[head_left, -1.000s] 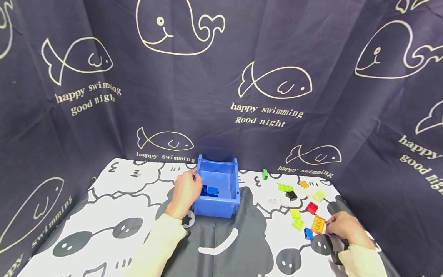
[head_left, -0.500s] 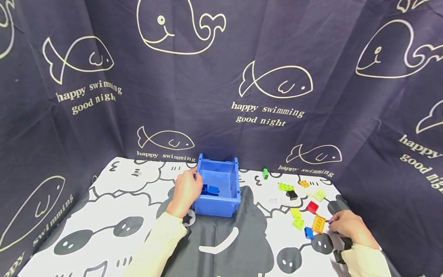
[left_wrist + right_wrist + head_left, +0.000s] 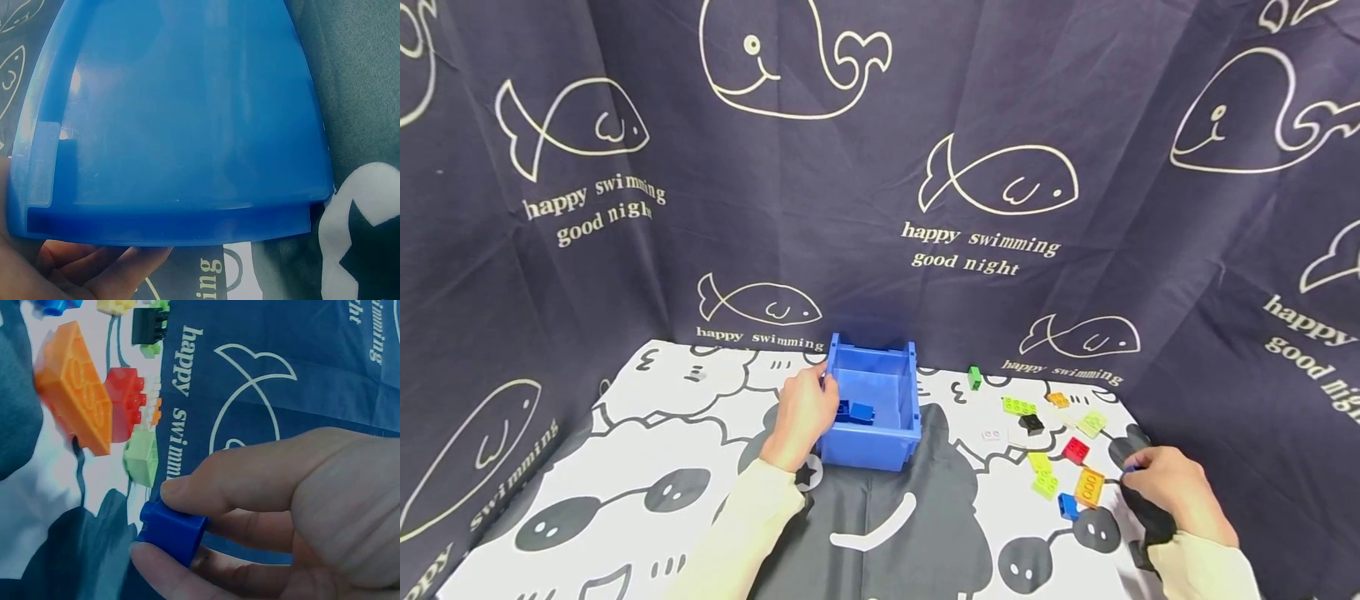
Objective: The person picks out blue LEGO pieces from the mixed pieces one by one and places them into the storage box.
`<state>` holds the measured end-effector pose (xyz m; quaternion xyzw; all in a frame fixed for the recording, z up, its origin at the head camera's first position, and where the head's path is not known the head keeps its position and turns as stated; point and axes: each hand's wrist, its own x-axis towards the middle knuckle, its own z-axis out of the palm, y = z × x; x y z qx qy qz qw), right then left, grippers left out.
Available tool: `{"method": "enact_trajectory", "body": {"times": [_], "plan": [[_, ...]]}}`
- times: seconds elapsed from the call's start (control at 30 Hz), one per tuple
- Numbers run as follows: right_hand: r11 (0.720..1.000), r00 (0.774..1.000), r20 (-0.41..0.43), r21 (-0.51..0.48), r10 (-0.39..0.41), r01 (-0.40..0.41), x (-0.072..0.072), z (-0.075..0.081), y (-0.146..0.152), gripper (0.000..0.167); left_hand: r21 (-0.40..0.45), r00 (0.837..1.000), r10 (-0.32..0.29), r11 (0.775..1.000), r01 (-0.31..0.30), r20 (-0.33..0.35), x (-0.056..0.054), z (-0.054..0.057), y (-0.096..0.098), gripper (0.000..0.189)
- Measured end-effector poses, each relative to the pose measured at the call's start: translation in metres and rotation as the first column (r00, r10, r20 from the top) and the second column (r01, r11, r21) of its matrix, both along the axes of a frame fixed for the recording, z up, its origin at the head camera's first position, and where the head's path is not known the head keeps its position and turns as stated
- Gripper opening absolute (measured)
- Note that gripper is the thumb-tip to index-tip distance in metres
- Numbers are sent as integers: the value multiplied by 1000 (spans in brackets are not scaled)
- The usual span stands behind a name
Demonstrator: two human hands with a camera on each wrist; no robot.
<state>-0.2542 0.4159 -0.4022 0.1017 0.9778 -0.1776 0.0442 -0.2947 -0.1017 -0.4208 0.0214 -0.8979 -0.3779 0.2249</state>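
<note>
My right hand (image 3: pixel 1172 487) pinches a small blue brick (image 3: pixel 175 531) between thumb and fingers at the right side of the cloth; only a sliver of it shows in the head view. An orange brick (image 3: pixel 1089 487) lies just left of this hand, with another blue brick (image 3: pixel 1068 506) beside it. At the middle back, my left hand (image 3: pixel 803 412) grips the left wall of a blue bin (image 3: pixel 871 450). Its fingers curl under the rim in the left wrist view. A couple of dark blue bricks (image 3: pixel 861 412) sit inside the bin near its front wall.
Scattered over the cloth's right part are a red brick (image 3: pixel 1076 451), a black brick (image 3: pixel 1032 424), a lime brick (image 3: pixel 1018 406), a green brick (image 3: pixel 974 378) and several others. A dark curtain (image 3: pixel 850 225) stands behind and at both sides.
My right hand has moved right and slightly away from me, off from beside the orange brick, with the blue brick in its fingertips. My left hand stays on the bin.
</note>
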Motion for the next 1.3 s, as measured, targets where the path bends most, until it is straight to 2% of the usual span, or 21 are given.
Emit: {"method": "enact_trajectory", "body": {"times": [0.1,0.33,0.53,0.67,0.9,1.1,1.3], "plan": [[1000,999,-35,-8,19,-19,2,4,-1,27,4,1000,-1,1000,1,9,0,0,0,37],[1000,999,-39,-23,-10,10,5,15,-6,35,4,1000,2,1000,-2,-14,-2,-2,1,38],[999,988,-150,26,40,-37,4,21,-9,32,17,1000,3,1000,-3,-13,-2,-2,5,37],[998,975,-214,38,62,-56,3,25,-21,30,11,1000,7,1000,-7,-1,-1,-1,4,38],[988,920,-362,85,151,-129,-2,47,-64,28,-2,1000,16,1000,-16,-2,2,-3,0,38],[976,874,-435,89,216,-197,-7,67,-106,27,4,1000,15,1000,-15,14,4,-3,-2,38],[963,825,-502,80,260,-256,-16,82,-143,25,6,1000,3,1000,-3,1,2,-1,1,36]]}}
